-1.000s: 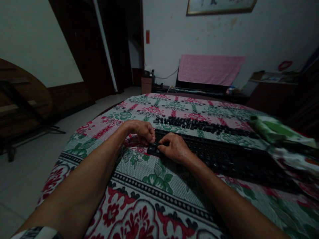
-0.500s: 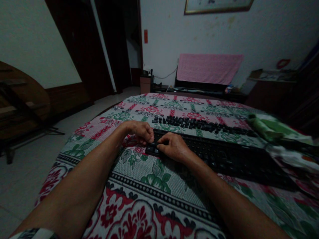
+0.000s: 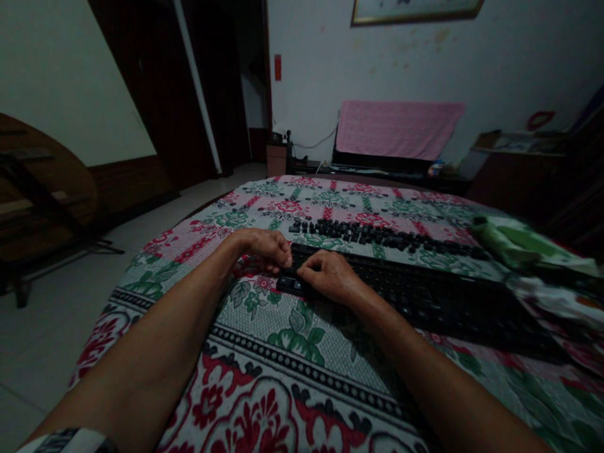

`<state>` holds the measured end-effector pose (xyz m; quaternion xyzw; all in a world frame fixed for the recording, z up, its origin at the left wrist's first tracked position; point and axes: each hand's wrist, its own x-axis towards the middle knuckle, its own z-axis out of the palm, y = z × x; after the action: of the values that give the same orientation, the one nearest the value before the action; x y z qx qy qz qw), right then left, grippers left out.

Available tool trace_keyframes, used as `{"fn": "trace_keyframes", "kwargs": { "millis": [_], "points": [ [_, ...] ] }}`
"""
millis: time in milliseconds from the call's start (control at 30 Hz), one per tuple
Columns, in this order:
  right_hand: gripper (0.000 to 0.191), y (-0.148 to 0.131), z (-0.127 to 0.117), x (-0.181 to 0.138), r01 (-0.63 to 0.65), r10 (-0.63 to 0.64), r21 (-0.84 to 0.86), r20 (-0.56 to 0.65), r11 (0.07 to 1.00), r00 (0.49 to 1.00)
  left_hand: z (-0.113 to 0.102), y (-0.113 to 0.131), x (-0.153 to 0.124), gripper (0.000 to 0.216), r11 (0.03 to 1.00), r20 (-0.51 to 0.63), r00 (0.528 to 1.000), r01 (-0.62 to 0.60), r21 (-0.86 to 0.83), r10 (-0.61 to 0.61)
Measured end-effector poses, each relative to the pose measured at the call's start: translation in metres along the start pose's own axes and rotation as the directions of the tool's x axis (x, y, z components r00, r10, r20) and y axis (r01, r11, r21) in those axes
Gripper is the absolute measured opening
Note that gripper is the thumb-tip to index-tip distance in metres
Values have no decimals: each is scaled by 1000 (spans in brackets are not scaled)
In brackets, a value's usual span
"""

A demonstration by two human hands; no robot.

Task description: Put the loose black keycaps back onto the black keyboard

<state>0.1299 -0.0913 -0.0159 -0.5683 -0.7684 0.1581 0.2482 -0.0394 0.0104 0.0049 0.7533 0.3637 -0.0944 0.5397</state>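
A black keyboard [image 3: 425,299] lies across a floral cloth [image 3: 292,352] on a table. Behind it sits a row of several loose black keycaps [image 3: 377,236]. My left hand [image 3: 267,246] curls at the keyboard's left end, fingertips pressed against its corner. My right hand [image 3: 330,277] rests on the left end of the keyboard with thumb and fingers pinched together over the keys. What the fingers hold, if anything, is too small and dark to make out.
A green and white cloth bundle [image 3: 519,248] lies at the right of the table. A pink towel [image 3: 396,129] drapes over a dark unit against the far wall. A wooden chair [image 3: 42,195] stands at the left, with tiled floor and a dark doorway beyond.
Both hands stay at the keyboard's left end. The right hand's fingers have shifted very slightly. The view moves a little.
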Motion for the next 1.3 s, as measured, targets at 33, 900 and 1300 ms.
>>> {"fn": "trace_keyframes", "kwargs": {
  "millis": [33, 900, 1300],
  "points": [
    [24, 0, 0, 0, 8, -8, -2, 7, 1000, 1000, 0, 0, 0, 21, 1000, 3, 1000, -1, -1, 1],
    [24, 1, 4, 2, -24, 23, 49, 11, 999, 1000, -1, -1, -1, 20, 1000, -5, 1000, 0, -25, 0],
    [23, 2, 5, 2, -39, 38, 24, 18, 999, 999, -1, 0, -1, 20, 1000, 13, 1000, 1, -22, -1]
  ]
}}
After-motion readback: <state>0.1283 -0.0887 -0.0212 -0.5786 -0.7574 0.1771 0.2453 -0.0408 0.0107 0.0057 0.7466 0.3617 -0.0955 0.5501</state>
